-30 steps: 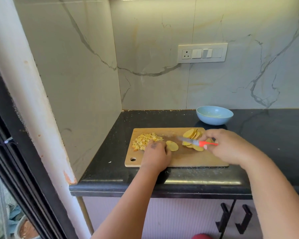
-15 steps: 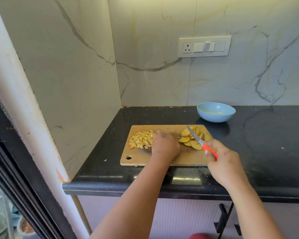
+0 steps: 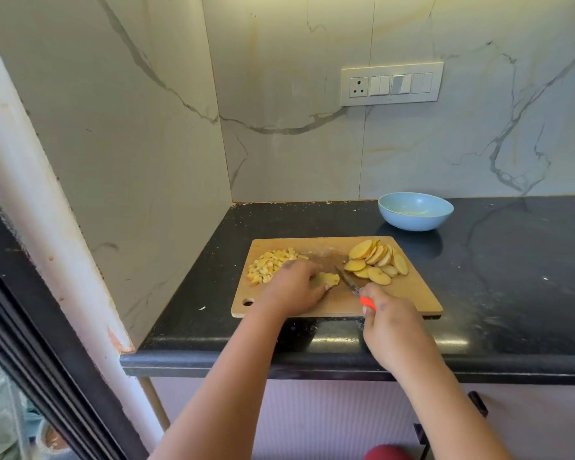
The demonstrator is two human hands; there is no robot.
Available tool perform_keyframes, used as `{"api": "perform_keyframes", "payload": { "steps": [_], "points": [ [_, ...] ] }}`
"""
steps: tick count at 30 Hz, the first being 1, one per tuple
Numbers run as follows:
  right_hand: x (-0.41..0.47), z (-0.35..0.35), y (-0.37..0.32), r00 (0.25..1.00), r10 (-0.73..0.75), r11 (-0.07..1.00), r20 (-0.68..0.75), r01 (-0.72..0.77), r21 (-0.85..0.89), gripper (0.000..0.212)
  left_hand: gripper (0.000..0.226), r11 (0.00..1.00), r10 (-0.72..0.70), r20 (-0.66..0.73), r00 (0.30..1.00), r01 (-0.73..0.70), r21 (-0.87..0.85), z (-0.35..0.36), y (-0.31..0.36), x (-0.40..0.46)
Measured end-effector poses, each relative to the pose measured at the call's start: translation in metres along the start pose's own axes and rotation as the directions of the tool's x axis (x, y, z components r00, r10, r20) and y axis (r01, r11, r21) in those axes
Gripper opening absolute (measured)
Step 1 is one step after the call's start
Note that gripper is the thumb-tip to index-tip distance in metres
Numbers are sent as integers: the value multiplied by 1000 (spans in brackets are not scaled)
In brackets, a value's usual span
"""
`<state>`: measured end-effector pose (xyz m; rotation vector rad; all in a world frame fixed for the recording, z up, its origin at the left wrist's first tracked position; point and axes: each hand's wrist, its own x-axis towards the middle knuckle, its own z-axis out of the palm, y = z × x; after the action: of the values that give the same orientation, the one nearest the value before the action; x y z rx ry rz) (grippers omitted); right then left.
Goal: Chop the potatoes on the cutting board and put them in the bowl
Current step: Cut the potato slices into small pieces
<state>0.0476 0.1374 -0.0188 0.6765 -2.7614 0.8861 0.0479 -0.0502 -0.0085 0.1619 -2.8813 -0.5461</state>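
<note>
A wooden cutting board lies on the black counter. A pile of small potato cubes sits at its left end, and a fan of potato slices at its right. My left hand holds down a single potato slice in the board's middle, fingers curled over it. My right hand grips a knife by its orange handle, the blade pointing up-left with its tip just right of that slice. A light blue bowl stands behind the board, and nothing shows inside it.
The black counter runs to the right, dusted with white specks. Marble walls close off the left side and back. A switch panel is on the back wall. The counter's front edge lies under my forearms.
My right hand drew back toward the board's front edge and swung the knife from the slice pile to beside the single slice. My left hand stayed on that slice.
</note>
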Motion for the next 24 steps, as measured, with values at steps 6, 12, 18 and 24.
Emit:
{"api": "perform_keyframes", "payload": {
  "steps": [6, 12, 18, 24],
  "points": [
    [-5, 6, -12, 1000, 21, 999, 23, -20, -29, 31, 33, 996, 66, -71, 995, -62, 67, 18, -4, -3],
    [-5, 5, -15, 999, 8, 999, 43, -6, -51, 35, 33, 997, 78, -92, 993, -75, 30, 21, -7, -2],
    [-8, 2, -16, 1000, -10, 998, 19, 11, -56, 30, 34, 997, 78, -78, 994, -78, 6, 19, -7, -3],
    [-17, 3, -16, 999, -26, 999, -28, 25, -45, 29, 29, 998, 37, -154, 987, -44, -43, 22, -4, -8]
  ]
}}
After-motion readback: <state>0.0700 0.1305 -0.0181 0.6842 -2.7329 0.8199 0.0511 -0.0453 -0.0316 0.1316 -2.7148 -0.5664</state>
